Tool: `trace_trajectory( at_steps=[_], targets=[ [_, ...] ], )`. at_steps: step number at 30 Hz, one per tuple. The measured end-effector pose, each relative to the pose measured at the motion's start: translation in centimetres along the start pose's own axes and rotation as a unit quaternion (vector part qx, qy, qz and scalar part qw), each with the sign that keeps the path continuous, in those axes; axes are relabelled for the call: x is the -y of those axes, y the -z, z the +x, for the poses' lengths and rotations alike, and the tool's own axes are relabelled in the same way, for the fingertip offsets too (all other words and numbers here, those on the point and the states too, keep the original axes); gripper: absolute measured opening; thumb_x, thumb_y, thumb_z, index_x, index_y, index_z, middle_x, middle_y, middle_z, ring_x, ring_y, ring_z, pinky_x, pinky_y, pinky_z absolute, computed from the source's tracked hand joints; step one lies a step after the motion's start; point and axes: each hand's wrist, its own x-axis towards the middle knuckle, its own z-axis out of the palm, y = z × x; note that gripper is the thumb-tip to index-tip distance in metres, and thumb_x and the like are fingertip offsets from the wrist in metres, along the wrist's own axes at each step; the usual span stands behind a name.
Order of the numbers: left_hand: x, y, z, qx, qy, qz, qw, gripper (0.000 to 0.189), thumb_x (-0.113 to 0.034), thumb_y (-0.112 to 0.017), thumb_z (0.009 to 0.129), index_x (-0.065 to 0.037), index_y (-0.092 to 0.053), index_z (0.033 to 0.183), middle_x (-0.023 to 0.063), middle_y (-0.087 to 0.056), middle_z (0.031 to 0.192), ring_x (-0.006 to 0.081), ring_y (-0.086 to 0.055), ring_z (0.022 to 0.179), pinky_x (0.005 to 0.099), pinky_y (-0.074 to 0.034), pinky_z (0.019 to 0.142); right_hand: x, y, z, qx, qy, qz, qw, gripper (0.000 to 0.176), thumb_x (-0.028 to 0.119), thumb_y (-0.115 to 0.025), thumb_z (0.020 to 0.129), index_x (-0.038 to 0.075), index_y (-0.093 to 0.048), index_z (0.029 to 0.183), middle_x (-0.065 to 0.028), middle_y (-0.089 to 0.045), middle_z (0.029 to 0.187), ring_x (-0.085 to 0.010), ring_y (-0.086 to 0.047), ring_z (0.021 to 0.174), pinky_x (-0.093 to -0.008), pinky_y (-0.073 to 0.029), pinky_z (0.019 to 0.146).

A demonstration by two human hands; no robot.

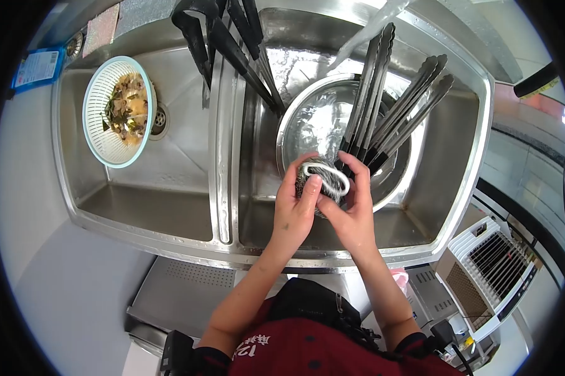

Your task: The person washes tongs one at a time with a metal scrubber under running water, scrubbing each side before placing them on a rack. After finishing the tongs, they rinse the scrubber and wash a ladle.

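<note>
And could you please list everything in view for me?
Sink: one, silver, two basins, centre
Basket: one, whitish with pale-blue rim, left basin
Food scraps: uncounted, brown and green, in basket
Drain: one, silver, left basin
Packet: one, blue, far left
Kitchen tools: several, black-handled, by sink divider
Bowl: one, silver, right basin
Tongs: several, silver and black, in bowl
Scrubber: one, grey with white loop, over right basin
Machine: one, white, slatted, right
Shirt: one, dark red, bottom
Left grip: one, bare, on scrubber
Right grip: one, bare, on scrubber
</note>
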Motion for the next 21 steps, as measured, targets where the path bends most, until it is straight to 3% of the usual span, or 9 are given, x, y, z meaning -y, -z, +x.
trace_trajectory(
  at_steps=[1, 4, 6, 10, 12, 14, 16, 20, 21],
  targets=[
    [-0.3, 0.2, 0.0, 0.017, 0.010, 0.049, 0.999, 0.029, -0.016, -0.048, 0.086, -0.003, -0.044, 0.111, 0.0055, -0.052, 0.095, 0.0085, -0.048, 0.086, 0.0212, -0.039, 0.074, -0.1, 0.1, -0.1, -0.006, 0.066, -0.108, 0.992, 0.060, 0.003, -0.064, 0.064, 0.005, -0.037, 0.119, -0.0134, -0.039, 0.111, -0.0208, -0.045, 0.098, -0.0298, -0.040, 0.079],
    [-0.9, 0.8, 0.1, 0.030, 0.025, 0.102, 0.994, 0.027, -0.021, -0.048, 0.085, -0.003, -0.049, 0.105, 0.0064, -0.055, 0.089, 0.0102, -0.050, 0.082, 0.0216, -0.039, 0.072, 0.2, 0.2, -0.2, 0.000, 0.112, -0.109, 0.988, 0.063, 0.005, -0.068, 0.062, 0.005, -0.041, 0.119, -0.0138, -0.038, 0.111, -0.0231, -0.045, 0.099, -0.0295, -0.041, 0.078],
    [-0.6, 1.4, 0.3, 0.058, -0.036, 0.185, 0.980, 0.029, -0.022, -0.051, 0.083, -0.003, -0.050, 0.104, 0.0074, -0.055, 0.091, 0.0126, -0.051, 0.083, 0.0239, -0.040, 0.074, 1.4, 0.7, 0.1, -0.053, 0.176, -0.184, 0.966, 0.054, 0.005, -0.069, 0.061, 0.004, -0.049, 0.112, -0.0122, -0.043, 0.107, -0.0219, -0.048, 0.091, -0.0292, -0.041, 0.077],
    [-1.4, 1.6, -0.5, 0.090, 0.035, 0.158, 0.983, 0.032, -0.021, -0.059, 0.078, -0.002, -0.051, 0.103, 0.0088, -0.056, 0.093, 0.0141, -0.052, 0.086, 0.0251, -0.039, 0.077, 2.4, 2.8, 1.6, 0.039, 0.161, -0.140, 0.976, 0.019, 0.003, -0.063, 0.069, 0.001, -0.059, 0.087, -0.0056, -0.056, 0.070, -0.0133, -0.052, 0.069, -0.0223, -0.039, 0.063],
    [-2.0, 1.7, -0.8, 0.098, 0.059, 0.168, 0.979, 0.034, -0.019, -0.061, 0.075, -0.001, -0.051, 0.102, 0.0090, -0.056, 0.093, 0.0141, -0.052, 0.085, 0.0252, -0.039, 0.077, 4.0, 3.3, 2.0, 0.019, -0.086, 0.039, 0.995, 0.011, 0.006, -0.060, 0.073, 0.000, -0.056, 0.082, -0.0027, -0.052, 0.066, -0.0101, -0.049, 0.064, -0.0291, -0.039, 0.078],
    [-2.7, 1.6, -1.1, 0.176, 0.106, 0.186, 0.961, 0.035, -0.018, -0.062, 0.075, 0.000, -0.051, 0.102, 0.0085, -0.056, 0.093, 0.0125, -0.051, 0.085, 0.0254, -0.040, 0.076, 3.9, 3.6, 3.7, 0.003, -0.115, 0.228, 0.967, 0.010, 0.011, -0.054, 0.078, 0.001, -0.051, 0.077, 0.0000, -0.045, 0.059, -0.0100, -0.046, 0.057, -0.0305, -0.044, 0.075],
    [-2.5, 1.6, -1.5, 0.189, 0.112, 0.165, 0.962, 0.035, -0.017, -0.060, 0.076, 0.001, -0.050, 0.104, 0.0068, -0.055, 0.091, 0.0104, -0.050, 0.083, 0.0239, -0.040, 0.075, 2.4, 3.5, 4.9, 0.026, -0.151, 0.271, 0.950, 0.010, 0.011, -0.054, 0.078, 0.002, -0.052, 0.076, 0.0007, -0.043, 0.057, -0.0097, -0.045, 0.055, -0.0284, -0.045, 0.072],
    [-2.3, 1.6, -1.6, 0.140, 0.147, 0.022, 0.979, 0.032, -0.011, -0.052, 0.080, 0.000, -0.046, 0.109, 0.0026, -0.053, 0.088, 0.0054, -0.048, 0.077, 0.0188, -0.039, 0.068, 0.0, 2.2, 5.1, 0.027, -0.209, 0.244, 0.947, 0.012, 0.014, -0.055, 0.079, 0.002, -0.054, 0.077, -0.0015, -0.054, 0.066, -0.0104, -0.052, 0.062, -0.0235, -0.043, 0.066],
    [-2.4, 1.3, -1.6, 0.103, 0.127, 0.023, 0.986, 0.033, -0.011, -0.052, 0.081, 0.000, -0.045, 0.110, 0.0021, -0.052, 0.087, 0.0050, -0.047, 0.075, 0.0189, -0.039, 0.066, 0.0, 2.1, 4.7, 0.053, -0.208, 0.208, 0.954, 0.017, 0.015, -0.054, 0.080, -0.001, -0.056, 0.087, -0.0052, -0.059, 0.076, -0.0095, -0.054, 0.073, -0.0193, -0.040, 0.068]
  ],
)
